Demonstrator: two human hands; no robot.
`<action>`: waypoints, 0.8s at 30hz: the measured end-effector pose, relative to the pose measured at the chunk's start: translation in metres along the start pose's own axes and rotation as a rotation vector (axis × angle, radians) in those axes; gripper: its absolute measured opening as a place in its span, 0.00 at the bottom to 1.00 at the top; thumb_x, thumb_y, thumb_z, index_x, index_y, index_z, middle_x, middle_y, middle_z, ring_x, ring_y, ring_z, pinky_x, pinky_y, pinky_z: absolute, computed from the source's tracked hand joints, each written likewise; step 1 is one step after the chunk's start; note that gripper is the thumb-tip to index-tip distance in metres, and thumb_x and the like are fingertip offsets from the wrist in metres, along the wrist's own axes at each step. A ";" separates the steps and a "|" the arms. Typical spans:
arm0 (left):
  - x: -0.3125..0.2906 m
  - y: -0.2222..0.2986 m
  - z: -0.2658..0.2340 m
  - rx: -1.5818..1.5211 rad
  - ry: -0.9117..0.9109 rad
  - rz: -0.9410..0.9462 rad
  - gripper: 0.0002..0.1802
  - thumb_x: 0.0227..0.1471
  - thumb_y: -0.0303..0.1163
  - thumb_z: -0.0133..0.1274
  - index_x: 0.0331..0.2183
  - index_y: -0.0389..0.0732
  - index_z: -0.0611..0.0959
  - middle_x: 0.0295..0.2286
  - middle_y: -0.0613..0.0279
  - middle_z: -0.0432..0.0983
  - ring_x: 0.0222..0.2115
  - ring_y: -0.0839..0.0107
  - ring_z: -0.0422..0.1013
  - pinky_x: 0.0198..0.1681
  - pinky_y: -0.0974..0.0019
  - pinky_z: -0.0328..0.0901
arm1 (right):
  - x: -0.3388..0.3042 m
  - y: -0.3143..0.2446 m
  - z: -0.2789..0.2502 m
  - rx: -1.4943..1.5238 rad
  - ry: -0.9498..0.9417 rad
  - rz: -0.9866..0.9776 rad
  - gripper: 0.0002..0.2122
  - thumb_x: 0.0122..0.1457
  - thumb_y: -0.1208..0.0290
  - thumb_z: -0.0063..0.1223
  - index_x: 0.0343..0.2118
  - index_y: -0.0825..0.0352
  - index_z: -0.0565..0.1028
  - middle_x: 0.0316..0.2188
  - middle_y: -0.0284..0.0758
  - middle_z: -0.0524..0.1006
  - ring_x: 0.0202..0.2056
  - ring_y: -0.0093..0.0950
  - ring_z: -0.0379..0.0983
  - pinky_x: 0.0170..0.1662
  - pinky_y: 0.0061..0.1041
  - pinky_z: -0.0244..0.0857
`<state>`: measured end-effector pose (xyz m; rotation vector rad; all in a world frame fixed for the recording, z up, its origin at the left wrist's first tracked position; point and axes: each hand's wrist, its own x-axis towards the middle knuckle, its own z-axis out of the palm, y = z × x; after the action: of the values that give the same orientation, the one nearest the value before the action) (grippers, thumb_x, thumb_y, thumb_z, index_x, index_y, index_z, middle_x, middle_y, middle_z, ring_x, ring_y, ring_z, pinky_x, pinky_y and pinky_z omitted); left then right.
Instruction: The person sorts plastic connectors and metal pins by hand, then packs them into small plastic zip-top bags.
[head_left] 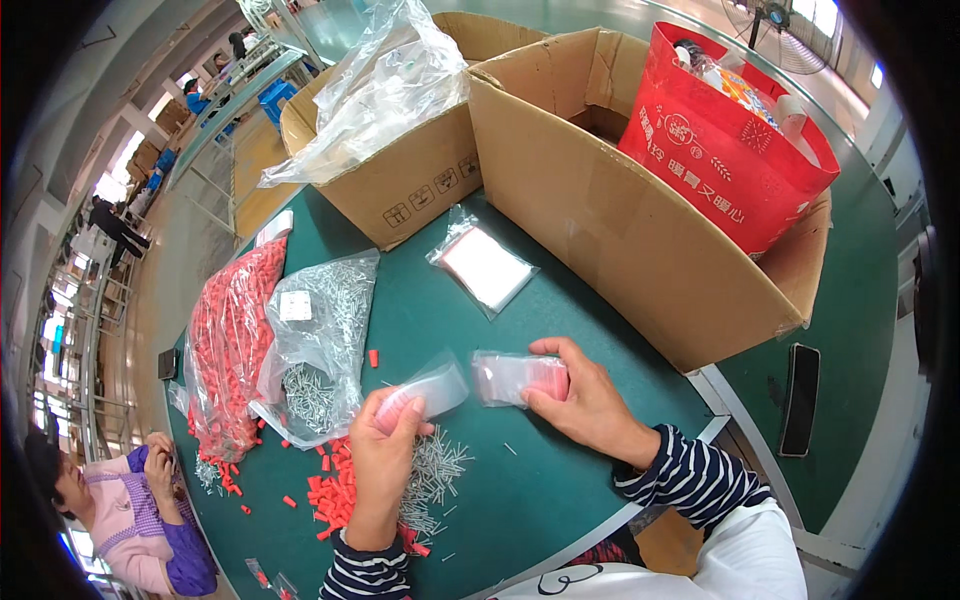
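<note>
My left hand [382,470] is closed on a thin fan of small clear plastic zip bags [442,386]. Facing it, my right hand [598,412] pinches a thicker stack of the same bags [503,378], the thumb on the near side. A narrow gap separates the two bundles above the green table [560,480]. Beneath and beside my left wrist lie loose silver screws [437,478] and a heap of red plastic plugs [338,488]. Farther off, a clear packet of flat white-looking bags [487,267] lies on the table.
A large bag of red plugs [232,335] and an open bag of screws [325,315] rest at the left. Two cardboard boxes [620,215] line the back, one holding a red tote bag [715,150]. A black phone [800,400] lies right. Another person [130,530] sits at lower left.
</note>
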<state>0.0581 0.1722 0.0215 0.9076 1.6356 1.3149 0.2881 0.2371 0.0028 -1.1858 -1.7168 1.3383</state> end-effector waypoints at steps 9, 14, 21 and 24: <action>-0.038 0.017 -0.022 0.139 -0.272 -0.018 0.09 0.55 0.25 0.56 0.38 0.33 0.76 0.32 0.61 0.77 0.28 0.77 0.73 0.32 0.74 0.69 | -0.019 -0.035 0.009 -0.390 0.127 -0.692 0.30 0.48 0.60 0.66 0.50 0.71 0.68 0.47 0.46 0.72 0.47 0.45 0.69 0.47 0.38 0.63; -0.081 0.023 -0.037 0.129 -0.270 -0.061 0.14 0.53 0.29 0.59 0.41 0.36 0.75 0.32 0.60 0.73 0.31 0.75 0.71 0.35 0.72 0.67 | -0.039 -0.040 0.063 -0.010 -0.359 -0.392 0.18 0.56 0.63 0.60 0.46 0.68 0.74 0.34 0.45 0.76 0.34 0.39 0.74 0.39 0.34 0.66; -0.105 0.002 -0.067 -0.309 -0.041 0.280 0.50 0.37 0.44 0.73 0.57 0.38 0.64 0.48 0.52 0.70 0.48 0.65 0.69 0.50 0.63 0.66 | -0.061 -0.055 0.110 0.467 -0.516 0.184 0.10 0.63 0.67 0.54 0.39 0.70 0.77 0.28 0.34 0.79 0.26 0.22 0.73 0.31 0.23 0.67; -0.117 0.005 -0.070 -0.724 -0.046 0.097 0.70 0.27 0.52 0.75 0.64 0.41 0.50 0.55 0.49 0.62 0.55 0.59 0.63 0.58 0.56 0.59 | -0.067 -0.066 0.129 0.763 -0.517 0.342 0.12 0.63 0.66 0.54 0.41 0.71 0.77 0.31 0.31 0.79 0.29 0.17 0.73 0.33 0.19 0.67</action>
<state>0.0406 0.0408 0.0528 0.5630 0.9553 1.7633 0.1812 0.1223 0.0344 -0.7255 -1.1052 2.3840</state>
